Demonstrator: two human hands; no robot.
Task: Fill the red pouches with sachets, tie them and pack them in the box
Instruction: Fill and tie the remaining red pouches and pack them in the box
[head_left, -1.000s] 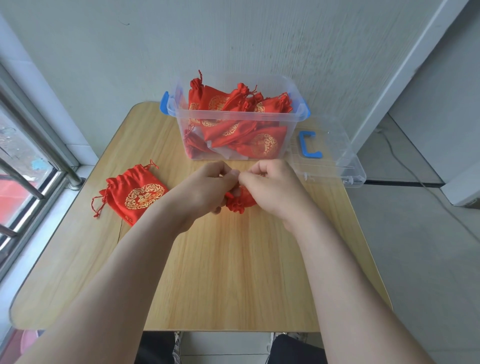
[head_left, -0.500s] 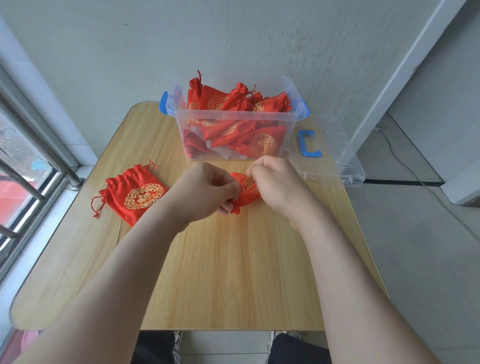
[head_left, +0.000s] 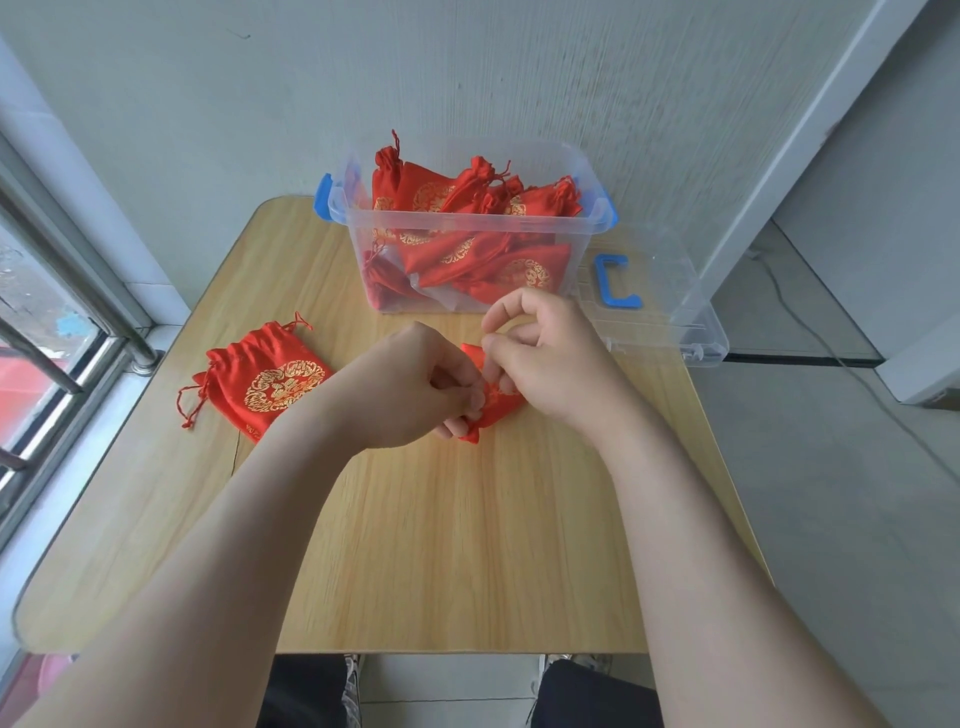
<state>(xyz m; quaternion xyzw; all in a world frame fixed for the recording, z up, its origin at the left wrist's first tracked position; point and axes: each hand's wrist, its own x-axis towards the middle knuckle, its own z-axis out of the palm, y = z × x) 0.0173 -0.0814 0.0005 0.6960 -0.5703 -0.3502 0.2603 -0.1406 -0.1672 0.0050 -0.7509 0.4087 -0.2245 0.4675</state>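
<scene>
Pouch (head_left: 500, 406) first: it sits low over the middle of the worktop (head_left: 441, 545), caught between the person's two hands, just in front of the box (head_left: 467, 228). The left grip (head_left: 415, 384) is closed tight, fingers curled and pinching the pouch's near side. The right grip (head_left: 550, 358) is narrow too, with thumb and forefinger pinched together at the pouch's upper edge. I can't make out whether a cord runs between them, as it's too fine to see from here.

It looks like thin, shiny cloth, so I'd expect it to be light, limp and a bit slippery. It won't hold a shape, and it will sag wherever it isn't held. Nothing about it seems breakable. To my eye the gathered neck is the place to take hold, one pinch on each cord end, since the smooth body would likely slide through the fingers. A sachet inside would add little weight; I can't see whether one is in there.

Another pouch (head_left: 270, 379) lies flat to the left, well apart. The box already holds a heap of tied ones (head_left: 467, 254). Its lid (head_left: 675, 317) rests at the right.
</scene>
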